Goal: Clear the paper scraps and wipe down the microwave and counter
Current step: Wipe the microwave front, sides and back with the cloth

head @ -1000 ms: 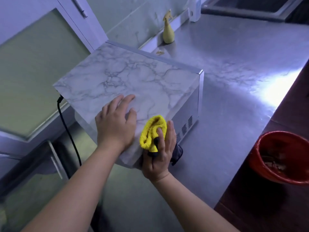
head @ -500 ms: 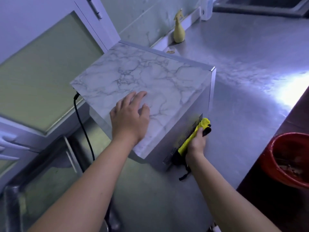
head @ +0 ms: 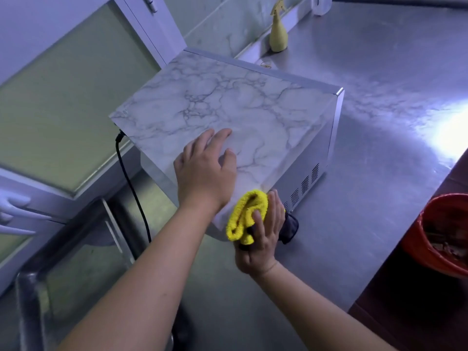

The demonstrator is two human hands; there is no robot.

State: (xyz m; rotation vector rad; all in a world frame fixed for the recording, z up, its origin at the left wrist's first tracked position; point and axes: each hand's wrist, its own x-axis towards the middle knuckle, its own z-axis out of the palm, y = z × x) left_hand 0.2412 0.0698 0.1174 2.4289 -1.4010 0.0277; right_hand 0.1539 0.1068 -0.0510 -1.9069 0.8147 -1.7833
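Wall point(head: 228, 26): grey marbled panel | Left: white door point(head: 63, 97) with frosted pane | Lower right: dark reddish floor point(head: 405, 317), red bin point(head: 430, 254) on it | Light: bright glare point(head: 453, 133) at right edge

Brushed stainless steel table point(head: 379, 198), with glare on its right side. Sitting on it: a silver microwave with a marble-pattern top point(head: 228, 105), plus a small yellow spray bottle point(head: 278, 38) back by the wall.
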